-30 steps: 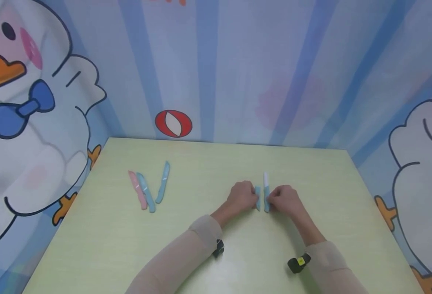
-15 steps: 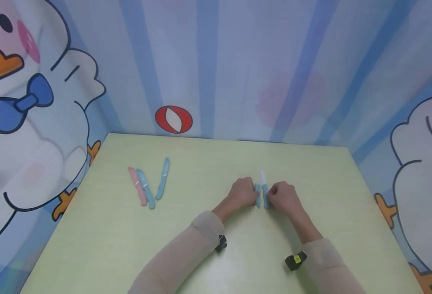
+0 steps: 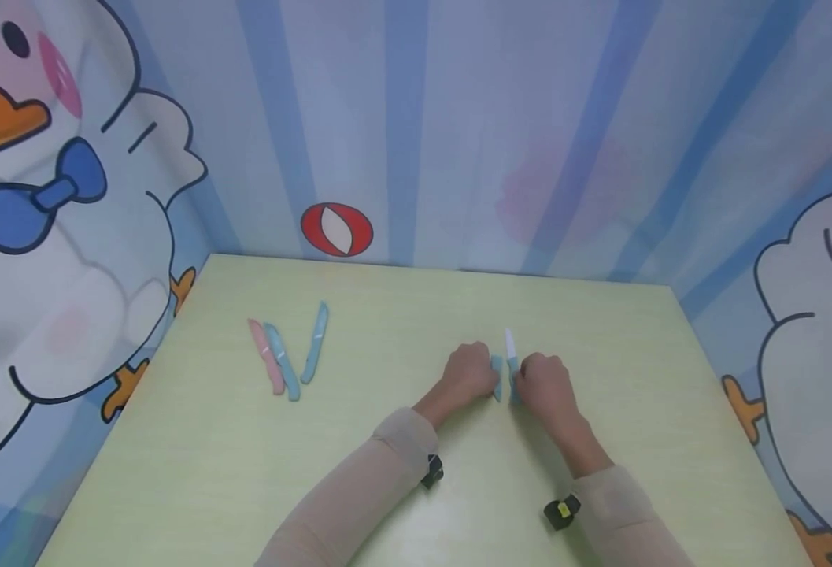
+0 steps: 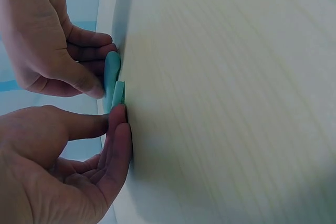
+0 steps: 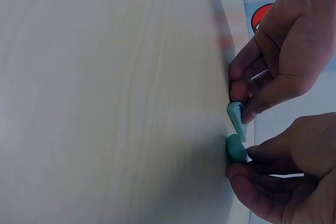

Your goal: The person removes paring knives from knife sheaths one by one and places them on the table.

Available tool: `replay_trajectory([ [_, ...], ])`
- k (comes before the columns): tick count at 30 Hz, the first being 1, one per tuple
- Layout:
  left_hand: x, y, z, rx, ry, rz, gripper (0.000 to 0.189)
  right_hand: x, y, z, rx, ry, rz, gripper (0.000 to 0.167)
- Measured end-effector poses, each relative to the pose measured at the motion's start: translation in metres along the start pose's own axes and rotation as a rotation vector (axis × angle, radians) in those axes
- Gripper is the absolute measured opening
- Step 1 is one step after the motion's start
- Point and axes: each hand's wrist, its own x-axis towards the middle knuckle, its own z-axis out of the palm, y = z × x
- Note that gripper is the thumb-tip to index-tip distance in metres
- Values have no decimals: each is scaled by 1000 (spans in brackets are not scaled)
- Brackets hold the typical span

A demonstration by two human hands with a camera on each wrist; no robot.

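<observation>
My left hand point(image 3: 469, 370) pinches a light blue knife cover point(image 3: 497, 379) between thumb and fingers, low over the table. Beside it, on the right, a small paring knife point(image 3: 511, 346) with a white blade points toward the back, tilted slightly left. Its blue handle point(image 5: 236, 148) is pinched by my right hand point(image 3: 547, 387). In the left wrist view the cover point(image 4: 119, 92) and the handle point(image 4: 111, 69) lie close together; whether they touch I cannot tell. The cover's open end point(image 5: 234, 107) shows in the right wrist view. Fingers hide part of both pieces.
To the left on the pale table point(image 3: 387, 331) lie a pink covered knife point(image 3: 265, 356), a blue one point(image 3: 282, 362) touching or nearly touching it, and another blue one point(image 3: 315, 342) apart. A printed curtain point(image 3: 444, 142) rises behind the table's back edge.
The bare blade has swung from nearly straight to tilted left, and the right hand has rolled over the handle. The left hand keeps its grip on the cover, hardly moving.
</observation>
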Motion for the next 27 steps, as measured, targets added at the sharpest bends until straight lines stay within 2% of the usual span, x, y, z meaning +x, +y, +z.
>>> replay_trajectory([
  [5, 8, -3, 0, 1, -1, 2, 30, 1, 3, 4, -4, 51, -37, 47],
  [8, 12, -5, 4, -35, -9, 16, 31, 0, 9, 4, 11, 48, -24, 47],
  [11, 28, -16, 19, -47, -30, 36, 34, -1, 14, 1, 16, 22, -12, 47],
  [15, 43, -28, 29, -38, -69, 58, 42, -1, 17, -5, 8, -29, -16, 46],
  [17, 39, -30, 25, -14, -62, 78, 45, -1, 17, -9, 0, -64, -17, 44],
  [21, 10, -21, -6, -15, -88, 113, 52, 0, 15, -18, -29, -118, -36, 35],
  [24, -12, -15, -34, -15, -108, 130, 54, 2, 10, -24, -63, -129, -88, 30],
  [27, -19, -19, -47, 32, -84, 141, 46, 4, 3, -31, -82, -139, -131, 30],
])
